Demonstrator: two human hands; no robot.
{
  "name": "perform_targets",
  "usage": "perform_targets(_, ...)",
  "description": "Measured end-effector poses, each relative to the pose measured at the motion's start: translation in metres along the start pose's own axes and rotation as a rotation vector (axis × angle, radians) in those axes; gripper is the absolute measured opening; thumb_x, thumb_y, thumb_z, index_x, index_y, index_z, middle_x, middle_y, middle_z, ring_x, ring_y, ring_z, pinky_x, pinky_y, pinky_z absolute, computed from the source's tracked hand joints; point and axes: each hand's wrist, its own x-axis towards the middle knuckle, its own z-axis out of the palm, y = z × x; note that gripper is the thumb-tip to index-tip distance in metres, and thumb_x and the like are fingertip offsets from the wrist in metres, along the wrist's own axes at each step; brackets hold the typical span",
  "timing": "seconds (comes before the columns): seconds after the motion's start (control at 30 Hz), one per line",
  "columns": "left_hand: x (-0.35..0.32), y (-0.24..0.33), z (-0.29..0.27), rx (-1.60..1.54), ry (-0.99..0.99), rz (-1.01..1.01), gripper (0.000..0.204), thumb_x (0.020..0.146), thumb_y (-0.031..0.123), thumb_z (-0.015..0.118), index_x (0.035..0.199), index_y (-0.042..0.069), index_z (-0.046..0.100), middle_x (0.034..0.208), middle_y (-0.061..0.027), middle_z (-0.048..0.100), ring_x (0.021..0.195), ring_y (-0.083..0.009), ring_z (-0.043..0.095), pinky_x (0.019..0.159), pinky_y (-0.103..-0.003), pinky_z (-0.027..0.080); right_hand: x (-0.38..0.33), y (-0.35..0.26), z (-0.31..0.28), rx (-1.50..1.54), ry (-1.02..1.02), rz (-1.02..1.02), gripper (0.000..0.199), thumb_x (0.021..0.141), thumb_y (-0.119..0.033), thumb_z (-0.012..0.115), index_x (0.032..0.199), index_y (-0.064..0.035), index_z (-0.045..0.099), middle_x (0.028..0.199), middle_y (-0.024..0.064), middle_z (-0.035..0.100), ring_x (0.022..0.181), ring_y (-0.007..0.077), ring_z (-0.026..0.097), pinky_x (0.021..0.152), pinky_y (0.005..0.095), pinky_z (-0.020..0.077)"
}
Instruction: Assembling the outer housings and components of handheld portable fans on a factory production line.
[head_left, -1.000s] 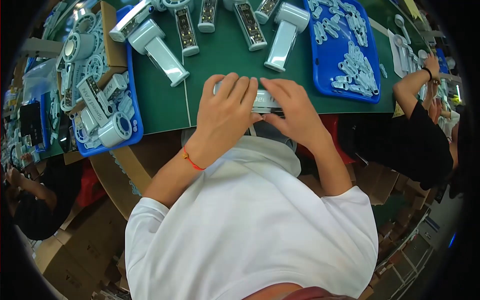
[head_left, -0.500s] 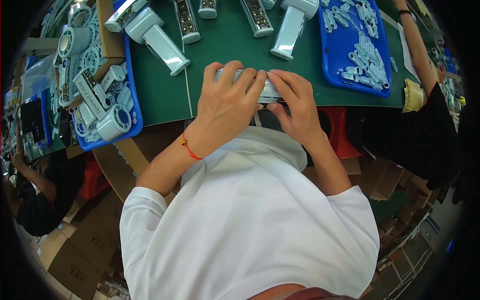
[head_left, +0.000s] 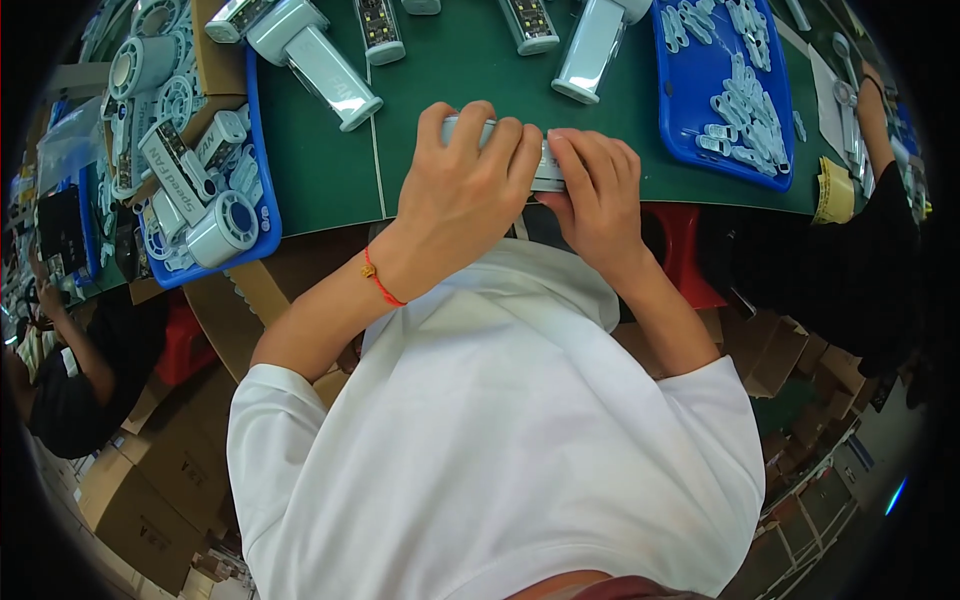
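Both hands clamp one pale grey plastic part (head_left: pixel 545 170) at the near edge of the green table (head_left: pixel 320 170). Left hand (head_left: pixel 462 195) grip wraps over its top; right hand (head_left: pixel 597 195) grip pinches its right end. Blue tray (head_left: pixel 700 150) of small parts sits just right.

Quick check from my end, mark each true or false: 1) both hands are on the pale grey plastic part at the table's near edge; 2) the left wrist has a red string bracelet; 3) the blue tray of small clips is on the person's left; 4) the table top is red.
1) True: the left hand and right hand both grip the pale grey plastic part.
2) True: a red string bracelet circles the left wrist.
3) False: the blue tray of small pale clips lies on the person's right.
4) False: the table top is green.
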Motion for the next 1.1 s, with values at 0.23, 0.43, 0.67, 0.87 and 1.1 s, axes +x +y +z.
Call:
perform_targets(0.23, 0.001, 0.001, -0.008, -0.032, 0.035, -0.032, 0.028, 0.065, 0.009, 0.059, 0.092, 0.002, 0.061, 0.082, -0.0059, 0.058, 0.085, -0.0232, 0.052, 0.074, -0.041, 0.040, 0.003, -0.004, -0.001, 0.061, 0.032, 0.017, 0.044, 0.082, -0.023, 0.060, 0.119, -0.0016, 0.051, 0.113, 0.0107, 0.056, 0.101, 0.0286, 0.051, 0.087, 0.0418, 0.0370)
perform_targets(0.43, 0.002, 0.001, -0.009, -0.078, 0.027, -0.027, 0.030, 0.064, 0.014, 0.063, 0.092, 0.002, 0.061, 0.083, -0.0052, 0.058, 0.086, -0.0227, 0.053, 0.074, -0.041, 0.040, 0.001, -0.004, -0.005, 0.025, 0.072, 0.002, 0.046, 0.076, -0.014, 0.065, 0.118, -0.0024, 0.053, 0.113, 0.0115, 0.056, 0.102, 0.0287, 0.051, 0.088, 0.0412, 0.0372)
perform_targets(0.67, 0.001, 0.009, -0.011, -0.201, -0.015, -0.133, 0.040, 0.058, 0.020, 0.073, 0.093, 0.004, 0.061, 0.087, -0.0033, 0.059, 0.088, -0.0225, 0.052, 0.076, -0.041, 0.038, 0.000, -0.004, -0.012, 0.234, -0.021, 0.107, 0.048, 0.069, -0.004, 0.067, 0.115, -0.0009, 0.055, 0.113, 0.0122, 0.056, 0.101, 0.0298, 0.052, 0.088, 0.0390, 0.0385)
perform_targets(0.87, 0.001, 0.003, -0.008, -0.130, 0.009, -0.077, 0.033, 0.061, 0.017, 0.069, 0.090, 0.004, 0.061, 0.085, -0.0040, 0.058, 0.086, -0.0231, 0.052, 0.074, -0.041, 0.039, 0.001, 0.003, -0.001, 0.186, 0.061, 0.041, 0.050, 0.068, -0.008, 0.069, 0.116, -0.0022, 0.055, 0.113, 0.0105, 0.056, 0.100, 0.0284, 0.053, 0.086, 0.0402, 0.0387)
perform_targets(1.1, -0.005, 0.001, 0.006, 0.008, 0.016, -0.021, 0.025, 0.066, 0.011, 0.061, 0.089, 0.002, 0.061, 0.079, -0.0048, 0.056, 0.082, -0.0226, 0.052, 0.073, -0.041, 0.040, -0.005, 0.001, 0.009, 0.097, 0.067, 0.030, 0.052, 0.065, -0.009, 0.071, 0.114, -0.0034, 0.056, 0.113, 0.0086, 0.056, 0.100, 0.0265, 0.053, 0.086, 0.0399, 0.0384)
